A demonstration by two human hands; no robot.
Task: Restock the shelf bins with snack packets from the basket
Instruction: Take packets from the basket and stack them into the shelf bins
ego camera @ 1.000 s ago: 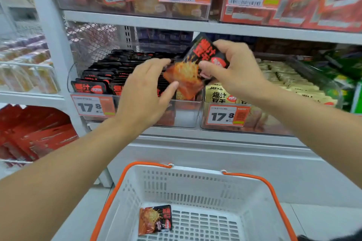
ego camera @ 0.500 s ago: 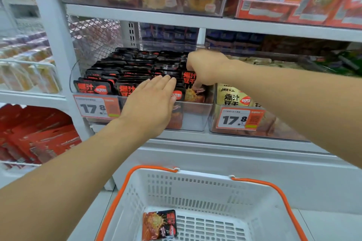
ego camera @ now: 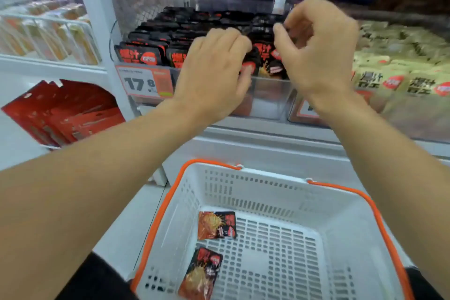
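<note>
White shelving unit (ego camera: 267, 139) held a clear bin (ego camera: 265, 97) packed with black snack packets (ego camera: 138, 53), price tag (ego camera: 146, 83) in front. White basket with orange handles (ego camera: 255, 202) sat below, two packets (ego camera: 216, 225) on its floor. Left hand (ego camera: 211, 73) lay flat on the front packets, fingers together; right hand (ego camera: 316, 51) pinched a packet top.
</note>
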